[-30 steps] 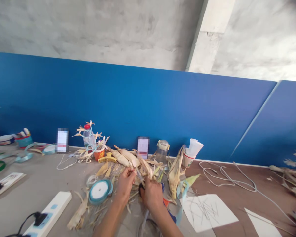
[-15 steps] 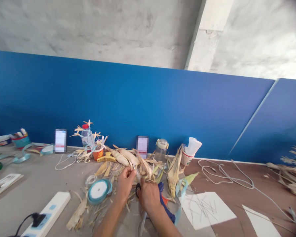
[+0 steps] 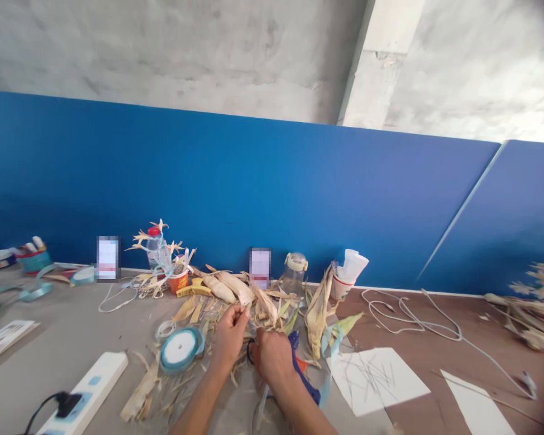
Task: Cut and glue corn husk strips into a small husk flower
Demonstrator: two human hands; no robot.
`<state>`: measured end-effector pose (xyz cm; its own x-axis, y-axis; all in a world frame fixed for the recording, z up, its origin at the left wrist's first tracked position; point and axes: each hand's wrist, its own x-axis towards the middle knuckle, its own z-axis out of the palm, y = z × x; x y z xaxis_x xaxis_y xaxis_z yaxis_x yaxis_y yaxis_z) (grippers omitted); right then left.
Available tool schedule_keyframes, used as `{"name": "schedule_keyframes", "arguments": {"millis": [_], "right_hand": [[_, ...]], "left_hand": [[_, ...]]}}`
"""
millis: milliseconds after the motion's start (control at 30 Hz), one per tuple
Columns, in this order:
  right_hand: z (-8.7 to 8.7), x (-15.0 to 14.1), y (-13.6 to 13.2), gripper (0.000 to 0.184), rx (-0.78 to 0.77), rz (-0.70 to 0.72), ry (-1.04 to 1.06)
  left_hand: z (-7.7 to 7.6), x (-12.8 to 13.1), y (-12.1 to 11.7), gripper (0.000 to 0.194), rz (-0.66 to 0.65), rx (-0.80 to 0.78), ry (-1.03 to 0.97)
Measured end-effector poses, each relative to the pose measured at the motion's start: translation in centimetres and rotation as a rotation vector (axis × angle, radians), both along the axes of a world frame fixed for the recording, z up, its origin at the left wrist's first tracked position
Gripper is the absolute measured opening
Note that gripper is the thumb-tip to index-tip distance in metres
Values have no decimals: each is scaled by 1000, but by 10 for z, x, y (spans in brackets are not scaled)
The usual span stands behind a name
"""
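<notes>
My left hand (image 3: pixel 230 338) is closed, thumb and fingertips pinched together in front of the dried corn husks (image 3: pixel 224 287); what sits in the pinch is too small to make out. Close on its right, my right hand (image 3: pixel 274 356) is wrapped round scissors, whose black handle loop (image 3: pixel 250 350) shows at the left of the fingers. The blades are hard to see. Partly hidden behind the right forearm lies a blue tool (image 3: pixel 306 380) with an orange part, like a glue gun. A spool of blue ribbon (image 3: pixel 180 349) lies left of my left hand.
Husk scraps litter the grey table (image 3: pixel 90 320). Behind stand a phone (image 3: pixel 260 269), a clear jar (image 3: pixel 294 275), a paper cup (image 3: pixel 342 287) and an orange cup (image 3: pixel 178 281). A power strip (image 3: pixel 88 393) lies front left, thin sticks on white paper (image 3: pixel 378 380) at right.
The view has shifted slightly, so everything sits a little further left. Both hands keep nearly the same place and grip.
</notes>
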<state>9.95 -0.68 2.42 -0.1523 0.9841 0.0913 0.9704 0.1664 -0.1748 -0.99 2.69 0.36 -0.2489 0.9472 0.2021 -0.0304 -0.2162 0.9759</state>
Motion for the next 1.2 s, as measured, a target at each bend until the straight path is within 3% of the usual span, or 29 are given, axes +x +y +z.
{"name": "schedule_keyframes", "arguments": {"millis": [233,500,833,1200], "right_hand": [[4,-2,-3,21,-29,49,-23],[8,-4,-7,24,-15,80,-28],[5,-1,-5,25,-57,42,31],[17,-3,-17,27,-144,97,-70]], "left_hand": [[3,0,-1,23,-38,-25,-82],[5,-4,0,22,9,-5,-57],[-2,-5,4,28,32,-9,84],[-8,-6,6,25,2,-19,52]]}}
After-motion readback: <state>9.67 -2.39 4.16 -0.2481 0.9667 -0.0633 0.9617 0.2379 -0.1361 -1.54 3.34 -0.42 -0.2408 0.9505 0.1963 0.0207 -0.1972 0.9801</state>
